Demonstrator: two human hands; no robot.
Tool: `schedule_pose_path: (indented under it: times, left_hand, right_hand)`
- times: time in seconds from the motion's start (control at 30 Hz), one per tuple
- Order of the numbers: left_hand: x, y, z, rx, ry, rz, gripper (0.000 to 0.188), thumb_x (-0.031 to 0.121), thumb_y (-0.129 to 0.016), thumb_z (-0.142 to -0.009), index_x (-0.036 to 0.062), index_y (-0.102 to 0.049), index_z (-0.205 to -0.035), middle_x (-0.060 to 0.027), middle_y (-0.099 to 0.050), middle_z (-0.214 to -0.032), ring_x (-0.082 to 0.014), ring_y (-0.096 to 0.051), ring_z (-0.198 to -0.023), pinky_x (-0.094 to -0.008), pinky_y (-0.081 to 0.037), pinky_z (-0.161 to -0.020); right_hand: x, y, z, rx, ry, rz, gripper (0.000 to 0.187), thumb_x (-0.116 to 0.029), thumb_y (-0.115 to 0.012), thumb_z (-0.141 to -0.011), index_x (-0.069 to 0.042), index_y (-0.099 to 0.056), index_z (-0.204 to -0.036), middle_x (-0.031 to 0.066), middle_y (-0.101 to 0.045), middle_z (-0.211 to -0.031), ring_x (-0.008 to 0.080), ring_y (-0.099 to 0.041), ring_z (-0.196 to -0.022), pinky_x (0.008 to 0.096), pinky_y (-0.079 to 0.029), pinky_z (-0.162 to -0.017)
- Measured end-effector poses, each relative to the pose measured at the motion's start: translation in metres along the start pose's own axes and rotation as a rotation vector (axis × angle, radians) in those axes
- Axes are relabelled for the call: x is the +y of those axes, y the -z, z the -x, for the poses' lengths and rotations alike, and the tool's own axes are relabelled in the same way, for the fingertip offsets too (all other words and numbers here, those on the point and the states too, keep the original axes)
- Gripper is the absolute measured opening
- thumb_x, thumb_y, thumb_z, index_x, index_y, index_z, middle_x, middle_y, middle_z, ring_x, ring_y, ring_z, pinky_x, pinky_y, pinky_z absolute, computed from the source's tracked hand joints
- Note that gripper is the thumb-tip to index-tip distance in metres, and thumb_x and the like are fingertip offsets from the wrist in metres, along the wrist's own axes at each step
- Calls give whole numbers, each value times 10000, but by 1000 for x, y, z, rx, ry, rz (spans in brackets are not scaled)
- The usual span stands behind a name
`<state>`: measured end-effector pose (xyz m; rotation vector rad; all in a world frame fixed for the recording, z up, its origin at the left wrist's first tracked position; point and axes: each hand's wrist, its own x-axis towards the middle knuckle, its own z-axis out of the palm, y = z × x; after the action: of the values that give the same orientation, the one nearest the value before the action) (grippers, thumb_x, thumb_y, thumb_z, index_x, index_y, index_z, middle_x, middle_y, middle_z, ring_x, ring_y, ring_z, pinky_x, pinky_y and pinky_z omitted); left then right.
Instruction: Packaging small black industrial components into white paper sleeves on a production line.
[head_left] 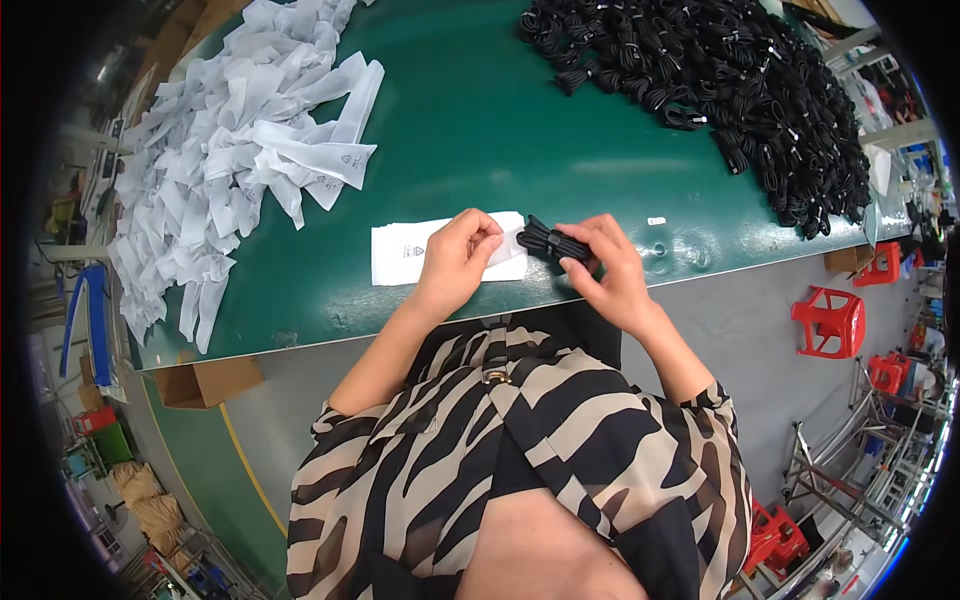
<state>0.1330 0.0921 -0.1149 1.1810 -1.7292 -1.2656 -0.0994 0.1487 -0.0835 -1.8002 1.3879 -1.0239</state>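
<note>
A flat stack of white plastic bags (397, 250) lies on the green table near its front edge. Over the stack, my left hand (460, 255) is closed, its thumb and fingers pinching the mouth of the top bag. My right hand (607, 262) grips a coiled black cable (545, 240), bundled and tied at its middle. The cable's left end meets the bag's opening; whether it is inside the bag I cannot tell.
A heap of translucent white bags (240, 140) covers the table's left side. Many coiled black cables (720, 80) are piled at the back right. A small white piece (656, 221) lies right of my right hand. Red stools (830, 322) and a cardboard box (210, 382) stand on the floor.
</note>
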Motion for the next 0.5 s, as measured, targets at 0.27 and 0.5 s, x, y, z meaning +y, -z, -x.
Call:
schedule_pose_path:
  times: [0.27,0.5]
  left_hand:
    - [17,-7,4,-40,-223,-57,69,-26,-651,-887,9,-593,-898,-58,-600,-923,-129,-550,-781,-258,-450,-698]
    - [31,-3,4,1,-510,-282,132,-27,-673,-792,22,-581,-872,-127,-609,-970,-322,-578,-906,-400,-454,-808]
  right_hand:
    - [10,0,1,-219,37,-54,400,-30,-699,-845,-37,-641,-1240,57,-598,-980,110,-564,-768,243,-463,-604]
    - [9,-18,-1,-136,89,-267,310,14,-725,-827,-46,-651,-1122,100,-598,-1121,139,-599,-873,256,-510,-698]
